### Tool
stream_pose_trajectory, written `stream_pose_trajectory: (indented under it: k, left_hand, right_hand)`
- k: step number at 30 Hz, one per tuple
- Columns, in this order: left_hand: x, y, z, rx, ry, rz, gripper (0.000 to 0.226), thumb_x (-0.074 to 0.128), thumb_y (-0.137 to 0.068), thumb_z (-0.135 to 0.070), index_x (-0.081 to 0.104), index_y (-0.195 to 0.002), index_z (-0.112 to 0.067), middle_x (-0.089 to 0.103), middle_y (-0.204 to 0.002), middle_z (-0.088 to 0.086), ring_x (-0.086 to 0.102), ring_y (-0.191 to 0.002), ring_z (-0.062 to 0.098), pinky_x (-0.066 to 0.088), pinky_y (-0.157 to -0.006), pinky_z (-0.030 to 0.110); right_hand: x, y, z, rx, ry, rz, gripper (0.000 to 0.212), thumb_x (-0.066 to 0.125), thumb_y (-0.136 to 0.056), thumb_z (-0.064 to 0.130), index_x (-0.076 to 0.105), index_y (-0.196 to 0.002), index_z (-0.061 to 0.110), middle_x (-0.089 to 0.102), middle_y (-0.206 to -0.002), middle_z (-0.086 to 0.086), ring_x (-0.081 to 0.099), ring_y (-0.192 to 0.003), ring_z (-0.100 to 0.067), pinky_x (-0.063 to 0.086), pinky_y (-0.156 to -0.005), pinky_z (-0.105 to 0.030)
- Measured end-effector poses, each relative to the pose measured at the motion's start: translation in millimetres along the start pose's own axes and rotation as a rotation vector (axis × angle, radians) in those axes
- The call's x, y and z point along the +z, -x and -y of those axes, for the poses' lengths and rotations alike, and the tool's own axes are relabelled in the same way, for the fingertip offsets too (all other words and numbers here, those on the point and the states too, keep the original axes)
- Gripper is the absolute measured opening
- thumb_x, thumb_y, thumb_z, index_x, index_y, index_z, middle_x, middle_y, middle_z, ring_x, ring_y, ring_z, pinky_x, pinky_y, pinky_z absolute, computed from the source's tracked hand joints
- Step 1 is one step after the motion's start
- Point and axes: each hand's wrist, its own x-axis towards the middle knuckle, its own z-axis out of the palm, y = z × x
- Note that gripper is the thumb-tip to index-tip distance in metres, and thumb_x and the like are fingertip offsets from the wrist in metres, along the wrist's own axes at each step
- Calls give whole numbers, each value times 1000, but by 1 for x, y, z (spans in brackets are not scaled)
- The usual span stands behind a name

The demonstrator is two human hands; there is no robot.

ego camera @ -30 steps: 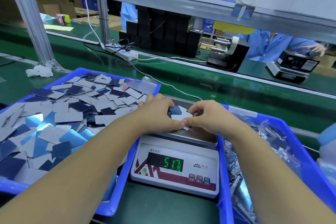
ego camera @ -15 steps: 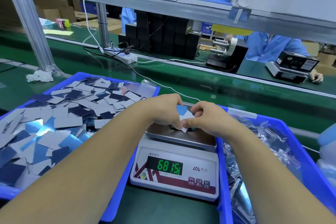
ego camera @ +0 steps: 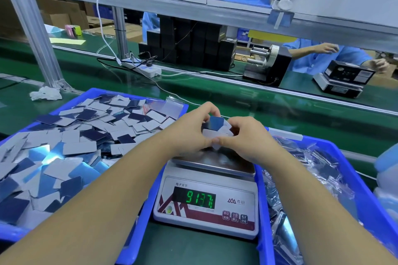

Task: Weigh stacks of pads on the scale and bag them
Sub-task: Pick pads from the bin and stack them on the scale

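Above the pan of one scale [ego camera: 212,180], two hands meet: left hand [ego camera: 187,133] and right hand [ego camera: 249,137] both clasp one small stack of pads [ego camera: 216,128], fingers [ego camera: 210,112] curled round its edges, stack raised off the pan. Pad count in the stack cannot be told. Display reads 9137 in green. Left of the fingers, one blue bin [ego camera: 64,108] heaped with loose pads, too many to count. Right of the fingers, a second blue bin [ego camera: 349,170] holds filled clear bags. Both bins sit on the green counter [ego camera: 193,249].
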Motion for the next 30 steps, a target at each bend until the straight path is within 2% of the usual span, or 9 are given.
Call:
stream_pose_trajectory:
  k: [3,6,8,11,13,16,21,24,30]
  left_hand:
    - [1,2,7,20,121,-64,34,71,-79,-19,55,-98,-41,61,-95,-20,67,-85,16,57,-82,38]
    - [4,4,15,17,131,-120,29,61,-82,-14,59,-95,-39,68,-100,-10,68,-94,25,55,-87,49]
    - [7,5,19,23,130,-154,32,61,-87,-7,60,-94,-39,70,-98,-10,68,-94,20,55,-89,45]
    - [9,4,19,64,105,-217,25,64,-91,-10,63,-88,-34,68,-91,-20,66,-84,4,52,-79,21]
    - [7,3,18,72,90,-248,21,64,-93,-14,63,-86,-34,67,-89,-23,64,-79,-1,47,-73,12]
    - [3,3,21,28,49,-279,15,64,-94,-20,67,-85,-32,68,-82,-23,63,-80,-1,47,-72,12]
    - [-4,4,25,-47,37,-294,12,66,-93,-20,72,-87,-28,71,-81,-20,63,-80,-4,46,-69,9]
    - [-7,5,27,-64,51,-288,11,66,-92,-21,73,-88,-28,72,-83,-17,64,-81,-6,47,-68,10]
    - [1,8,21,117,191,-246,23,75,-86,-14,76,-104,-29,74,-98,-16,69,-95,1,53,-85,16]
  right_hand:
    - [5,0,4,-52,39,-82,33,81,-72,42,57,-69,19,55,-60,8,43,-56,-7,34,-52,-24]
    - [9,1,6,-55,71,-13,25,80,-74,42,61,-80,26,62,-73,10,54,-67,-7,42,-59,-27]
    - [11,1,5,-59,74,-15,21,78,-77,40,62,-85,28,62,-75,12,53,-68,-2,38,-57,-24]
    - [13,2,5,-108,103,-51,16,75,-80,36,64,-87,27,61,-73,13,52,-68,2,31,-53,-15]
    - [11,2,5,-118,121,-83,16,74,-79,37,64,-83,26,62,-72,11,53,-70,-3,34,-54,-17]
    - [9,1,5,-94,105,-71,19,76,-76,40,62,-82,29,62,-73,10,53,-70,-6,39,-57,-23]
    - [16,2,5,-94,121,-46,16,73,-82,39,62,-92,31,59,-80,17,51,-74,-3,32,-56,-15]
    - [17,2,7,-101,128,-63,15,71,-83,38,64,-91,27,59,-77,15,50,-71,0,30,-54,-17]
    - [15,4,8,-175,173,-78,14,67,-84,35,62,-86,22,61,-74,8,51,-71,-10,37,-56,-25]
